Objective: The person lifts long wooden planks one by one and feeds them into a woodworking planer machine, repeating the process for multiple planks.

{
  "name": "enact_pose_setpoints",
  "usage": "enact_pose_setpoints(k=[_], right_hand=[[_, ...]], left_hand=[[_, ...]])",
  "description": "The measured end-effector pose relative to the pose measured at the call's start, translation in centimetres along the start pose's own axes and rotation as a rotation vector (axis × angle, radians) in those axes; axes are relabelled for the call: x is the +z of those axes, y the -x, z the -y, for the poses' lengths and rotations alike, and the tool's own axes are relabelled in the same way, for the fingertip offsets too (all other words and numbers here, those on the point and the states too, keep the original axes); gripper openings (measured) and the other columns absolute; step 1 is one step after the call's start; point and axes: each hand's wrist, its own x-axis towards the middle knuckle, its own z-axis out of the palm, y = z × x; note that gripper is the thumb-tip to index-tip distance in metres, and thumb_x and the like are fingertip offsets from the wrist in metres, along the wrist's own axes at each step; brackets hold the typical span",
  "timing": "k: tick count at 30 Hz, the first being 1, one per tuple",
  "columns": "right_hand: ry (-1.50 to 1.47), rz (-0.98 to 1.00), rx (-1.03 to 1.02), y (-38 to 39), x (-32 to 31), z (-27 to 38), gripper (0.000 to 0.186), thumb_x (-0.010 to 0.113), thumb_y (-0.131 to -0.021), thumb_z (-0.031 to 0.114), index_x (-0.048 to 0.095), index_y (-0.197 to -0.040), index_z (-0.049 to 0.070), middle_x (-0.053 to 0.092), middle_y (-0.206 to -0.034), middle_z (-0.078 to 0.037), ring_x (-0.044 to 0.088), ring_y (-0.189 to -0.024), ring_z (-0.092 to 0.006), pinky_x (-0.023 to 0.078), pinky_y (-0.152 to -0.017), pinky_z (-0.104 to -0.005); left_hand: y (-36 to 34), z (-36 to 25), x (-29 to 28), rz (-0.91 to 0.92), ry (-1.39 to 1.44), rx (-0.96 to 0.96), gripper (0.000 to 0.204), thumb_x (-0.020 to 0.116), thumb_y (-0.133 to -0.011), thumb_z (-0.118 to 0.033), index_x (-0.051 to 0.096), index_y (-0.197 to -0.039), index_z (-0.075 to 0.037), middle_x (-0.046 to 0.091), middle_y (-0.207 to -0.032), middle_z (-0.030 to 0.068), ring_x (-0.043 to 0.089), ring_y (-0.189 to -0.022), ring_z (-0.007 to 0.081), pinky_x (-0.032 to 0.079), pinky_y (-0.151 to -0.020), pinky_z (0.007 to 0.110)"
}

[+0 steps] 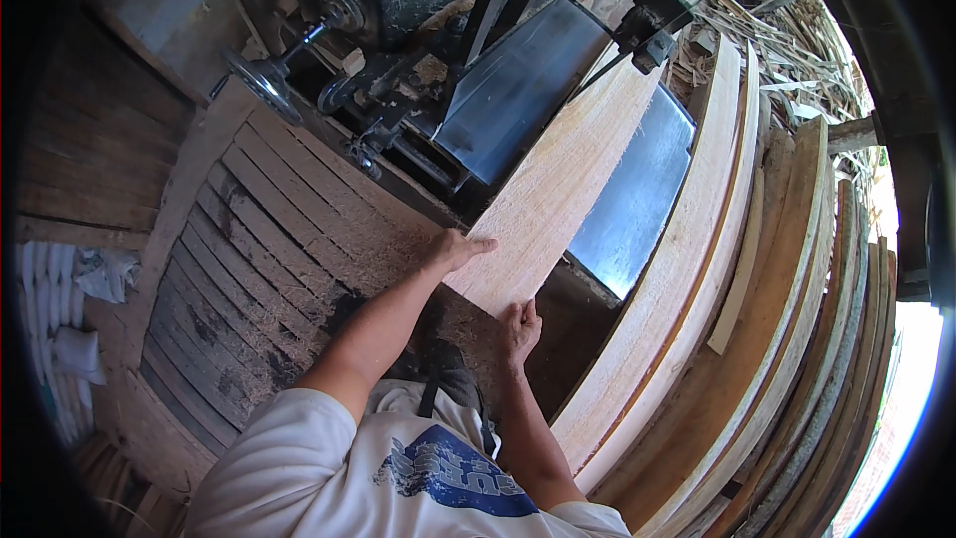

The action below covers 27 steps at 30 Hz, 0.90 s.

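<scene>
A long, pale wooden board [573, 174] lies flat across the metal table [637, 201] of a sawing machine, its near end toward me. My left hand [461, 250] grips the board's left edge close to that end, one digit stretched over the top face. At the near end's right corner my right hand [520, 332] is closed on the board, fingers curled. The undersides of both grips are hidden. Farther along, the board runs beneath a dark machine guide [652, 22], with a fuzzy, rough right edge.
A metal handwheel [261, 87] and dark machine parts stand at the left of the table. Long planks [687, 229] are stacked along the right. Wood scraps [797, 50] pile up at the far right. Sawdust covers the slatted wooden platform [259, 239] at left.
</scene>
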Motion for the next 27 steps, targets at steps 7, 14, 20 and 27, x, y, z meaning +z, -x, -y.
enact_pose_setpoints(k=[7, 14, 20, 27], right_hand=[[-0.023, 0.050, 0.012, -9.2, 0.3, 2.6, 0.032, 0.056, -0.088, 0.022, 0.060, -0.116, 0.006, 0.057, -0.068, -0.013, 0.055, -0.065, -0.0210, 0.044, -0.062, -0.0357], [0.061, -0.082, -0.126, -18.3, 0.7, 1.7, 0.029, 0.054, -0.088, 0.029, 0.062, -0.102, 0.006, 0.061, -0.074, -0.022, 0.060, -0.072, -0.0393, 0.045, -0.066, -0.0458], [0.198, -0.002, -0.052, -26.1, 0.4, 3.4, 0.045, 0.058, -0.087, 0.033, 0.061, -0.118, 0.001, 0.066, -0.076, -0.014, 0.062, -0.072, -0.0251, 0.047, -0.071, -0.0367], [0.196, -0.315, -0.126, -31.9, 1.3, 4.6, 0.052, 0.060, -0.087, 0.029, 0.052, -0.129, -0.001, 0.064, -0.074, -0.015, 0.062, -0.062, -0.0284, 0.048, -0.064, -0.0391]], left_hand=[[-1.0, 7.8, -2.1, -0.358, 0.185, 0.151, 0.063, 0.070, -0.074, -0.060, 0.055, -0.089, 0.000, 0.061, -0.081, 0.0103, 0.061, -0.070, 0.0216, 0.052, -0.069, 0.036], [12.1, 28.5, -8.8, -0.380, 0.141, -0.460, 0.052, 0.065, -0.082, -0.051, 0.049, -0.056, -0.009, 0.052, -0.052, 0.0038, 0.053, -0.044, 0.0162, 0.041, -0.044, 0.034], [25.0, 37.0, -11.3, -0.650, 0.134, -0.877, 0.054, 0.065, -0.081, -0.054, 0.059, -0.077, 0.000, 0.060, -0.067, 0.0120, 0.061, -0.053, 0.0234, 0.048, -0.043, 0.038], [28.9, 39.1, -6.7, -0.730, 0.254, -0.808, 0.046, 0.066, -0.083, -0.045, 0.055, -0.086, 0.000, 0.056, -0.064, 0.0090, 0.056, -0.048, 0.0205, 0.044, -0.036, 0.035]])
